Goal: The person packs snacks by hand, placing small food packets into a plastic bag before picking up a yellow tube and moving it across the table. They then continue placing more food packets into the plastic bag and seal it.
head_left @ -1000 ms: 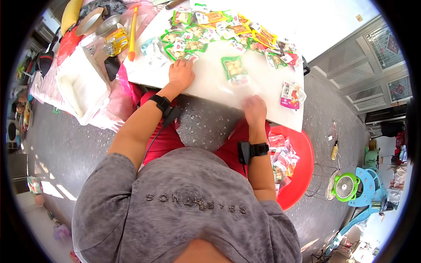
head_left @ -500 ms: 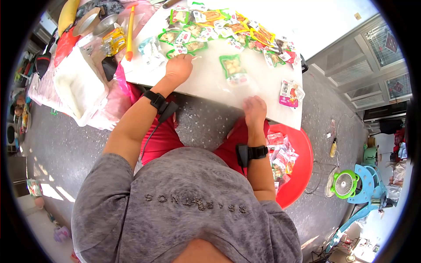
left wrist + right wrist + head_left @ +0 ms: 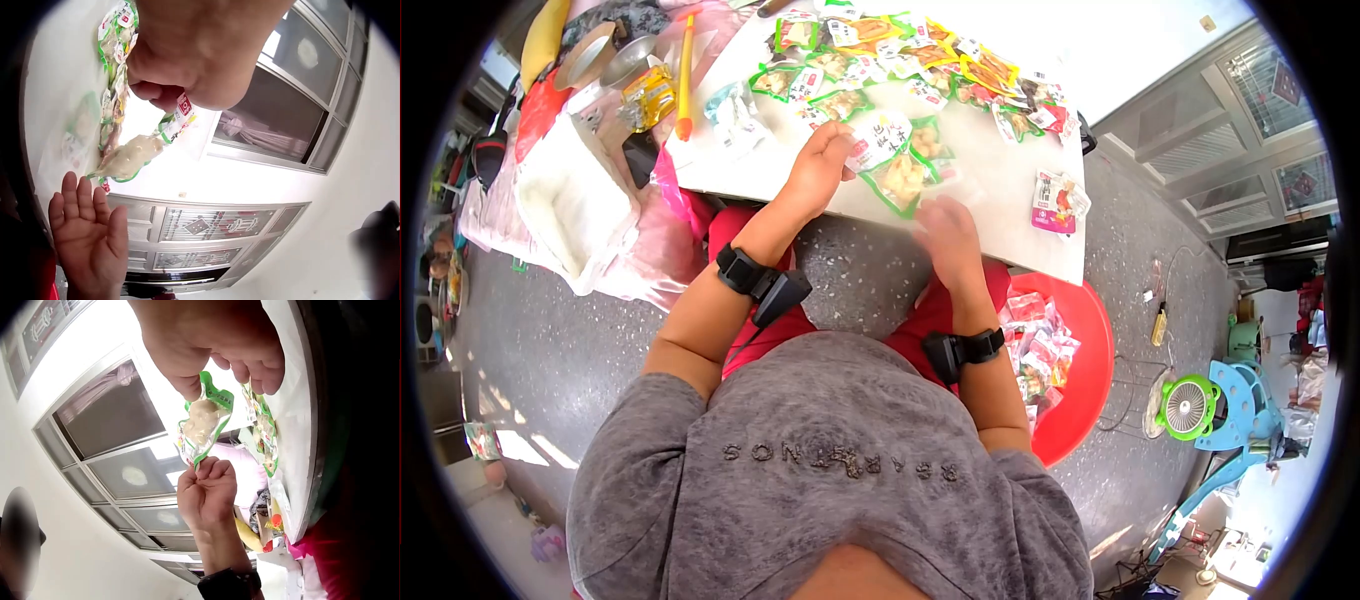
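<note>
the left hand (image 3: 822, 165) grips one end of a green-edged clear plastic bag of pale, lumpy pieces with a white label (image 3: 903, 178), and holds it up over the white, flat tabletop (image 3: 1010, 190), near the middle of the head view's upper half. in that view the bag's long axis slants from upper left to lower right, with the left hand's curled fingers at the label end and the filled end pointing toward the right hand (image 3: 950, 238).

the right hand, nearer to that filled end, is blurred in the head view; the left wrist view shows it empty, palm bare and fingers extended, at the lower left of the frame. the right wrist view puts the bag between the two hands, its upper corner by the right thumb (image 3: 186, 386); whether they touch i cannot tell.

a second green-edged bag (image 3: 931, 140) lies just behind the held one, and a crowd of green- and yellow-edged packets (image 3: 985, 72) fills the tabletop's far side, toward the top of the frame.
</note>
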`<state>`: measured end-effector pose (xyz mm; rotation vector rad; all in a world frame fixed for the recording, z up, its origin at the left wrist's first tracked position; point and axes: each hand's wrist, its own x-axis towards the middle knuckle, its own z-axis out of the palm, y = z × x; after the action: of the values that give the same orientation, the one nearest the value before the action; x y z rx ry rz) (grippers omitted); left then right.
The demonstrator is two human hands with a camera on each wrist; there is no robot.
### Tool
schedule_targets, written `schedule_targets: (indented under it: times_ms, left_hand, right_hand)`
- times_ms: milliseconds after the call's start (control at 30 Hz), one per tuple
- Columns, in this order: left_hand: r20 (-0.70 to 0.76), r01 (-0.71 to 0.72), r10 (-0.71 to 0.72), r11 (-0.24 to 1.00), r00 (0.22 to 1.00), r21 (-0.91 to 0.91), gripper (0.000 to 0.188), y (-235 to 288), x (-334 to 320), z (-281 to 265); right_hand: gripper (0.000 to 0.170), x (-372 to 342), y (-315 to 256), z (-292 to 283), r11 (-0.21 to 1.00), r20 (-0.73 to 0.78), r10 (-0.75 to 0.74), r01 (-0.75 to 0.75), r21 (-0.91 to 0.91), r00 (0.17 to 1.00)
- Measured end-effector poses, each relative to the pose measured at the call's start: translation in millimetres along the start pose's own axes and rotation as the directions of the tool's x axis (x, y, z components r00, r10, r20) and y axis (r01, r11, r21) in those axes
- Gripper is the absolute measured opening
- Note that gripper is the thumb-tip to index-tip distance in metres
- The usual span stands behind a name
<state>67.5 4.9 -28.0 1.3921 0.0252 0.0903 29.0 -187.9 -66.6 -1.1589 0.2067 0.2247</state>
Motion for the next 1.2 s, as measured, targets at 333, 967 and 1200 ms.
schedule_targets:
  times_ms: [333,967,1200]
  left_hand:
    - [0.208,0.38,-0.33,0.882,0.921,-0.281,0.009,-24,-1,15]
    - [0.471,-0.45,0.05,0.4,0.881,0.798,0.013,-89,-11,80]
    - [0.458,-0.48,0.181,0.521,0.87,0.706,0.015,-85,-12,83]
  right_hand:
    - [0.022,-3,-13,-7,0.941,0.24,-0.079,-0.007,0.338,0.968]
    - [0.018,-38,4,-108,0.954,-0.211,-0.154,0.201,0.223,0.965]
    - [0.018,-32,15,-101,0.965,-0.133,-0.084,0.114,0.235,0.988]
